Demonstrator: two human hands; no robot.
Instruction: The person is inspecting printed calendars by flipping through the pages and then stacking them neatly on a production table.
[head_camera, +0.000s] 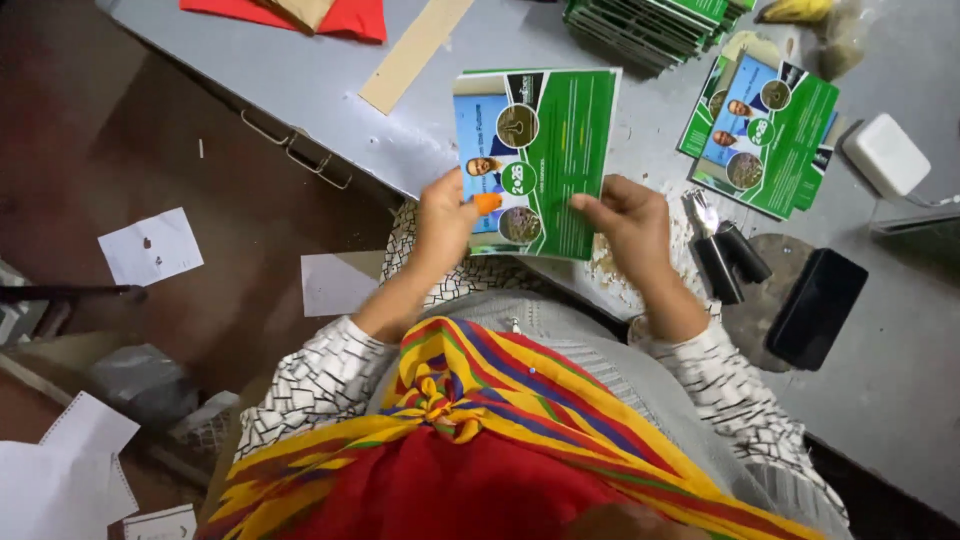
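I hold a small stack of green and blue printed leaflets (545, 150) upright over the edge of the grey metal table (330, 90). My left hand (445, 225) grips the stack's lower left corner, thumb on the front. An orange rubber fingertip cover (487, 202) sits on that thumb. My right hand (630, 220) pinches the lower right edge of the same stack. Both sleeves are white with black lines.
More leaflets (765, 135) lie fanned at the right, and a taller pile (650, 25) stands at the back. Black-handled pliers (725, 250), a dark phone (817, 307), a white box (885, 155), a cardboard strip (415, 50) and red cloth (350, 15) are on the table. Paper scraps (150, 245) litter the floor.
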